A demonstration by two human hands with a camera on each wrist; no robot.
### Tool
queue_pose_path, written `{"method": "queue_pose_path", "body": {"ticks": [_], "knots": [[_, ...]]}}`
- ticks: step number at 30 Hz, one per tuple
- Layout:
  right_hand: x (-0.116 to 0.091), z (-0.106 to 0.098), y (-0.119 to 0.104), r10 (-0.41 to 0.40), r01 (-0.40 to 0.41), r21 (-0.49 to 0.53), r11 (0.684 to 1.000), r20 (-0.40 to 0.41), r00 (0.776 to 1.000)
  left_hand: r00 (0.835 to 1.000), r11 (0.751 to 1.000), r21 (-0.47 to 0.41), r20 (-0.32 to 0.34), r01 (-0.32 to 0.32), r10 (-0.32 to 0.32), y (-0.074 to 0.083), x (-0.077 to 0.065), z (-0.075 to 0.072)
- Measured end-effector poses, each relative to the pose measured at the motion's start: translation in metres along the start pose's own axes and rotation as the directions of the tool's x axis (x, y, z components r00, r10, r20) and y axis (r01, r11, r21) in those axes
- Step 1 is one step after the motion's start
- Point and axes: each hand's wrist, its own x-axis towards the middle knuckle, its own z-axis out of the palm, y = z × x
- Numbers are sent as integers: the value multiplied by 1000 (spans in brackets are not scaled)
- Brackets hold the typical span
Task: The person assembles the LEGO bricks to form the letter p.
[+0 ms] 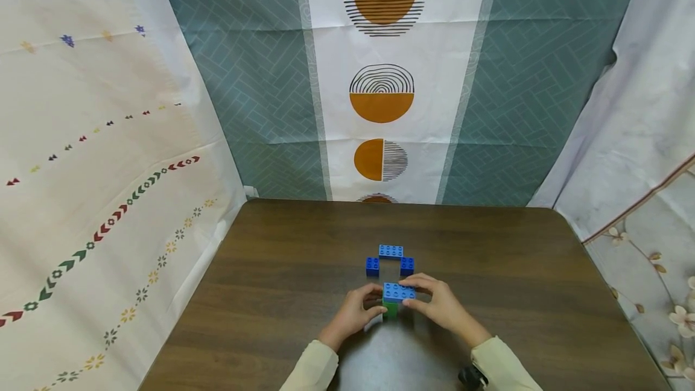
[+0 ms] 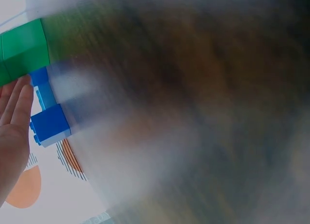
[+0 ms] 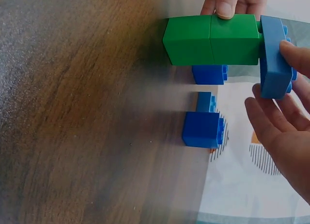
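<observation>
In the head view, my right hand (image 1: pixel 438 303) pinches a light blue brick (image 1: pixel 399 292) between thumb and fingers. It sits above two stacked green bricks (image 3: pixel 210 40), overhanging to the right. In the right wrist view a narrow gap with green studs shows between the light blue brick (image 3: pixel 274 59) and the upper green brick. My left hand (image 1: pixel 353 314) holds the green stack from the left, its thumb (image 3: pixel 225 6) on the upper green brick. The left wrist view shows the fingers (image 2: pixel 17 105) of this hand along the green bricks (image 2: pixel 25 47).
Beyond the hands stand two dark blue bricks (image 1: pixel 372 267), (image 1: pixel 407 267) with another light blue brick (image 1: pixel 391 251) behind and between them. All rest on a brown wooden table (image 1: pixel 282 294). Patterned cloths (image 1: pixel 260 77) hang around the table.
</observation>
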Motion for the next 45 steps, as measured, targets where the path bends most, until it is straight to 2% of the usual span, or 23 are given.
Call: {"method": "queue_pose_path", "body": {"ticks": [7,10,16,19,26,35,41,45], "knots": [[2,1,-6,-1,1,2,1000,43,999,1000,1000,1,9,-11,11,-1,0,0],[3,0,-15,-10,11,-3,1000,36,999,1000,1000,5,9,-11,11,-1,0,0],[3,0,-31,-6,6,-33,999,5,1000,1000,1000,6,9,29,-29,-1,0,0],[3,3,-22,-12,12,-46,999,-10,1000,999,999,-5,13,38,-38,-1,-1,0],[6,3,2,-23,24,-55,998,20,1000,1000,1000,-2,14,16,-16,-1,0,0],[6,5,5,-78,79,-72,994,15,997,1000,1000,-9,7,-13,13,-6,2,1],[8,5,2,-38,38,-58,998,8,999,1000,1000,-14,6,12,-12,-4,1,1],[8,4,3,-42,42,-65,997,3,999,1000,1000,-6,6,23,-23,-2,1,1]]}}
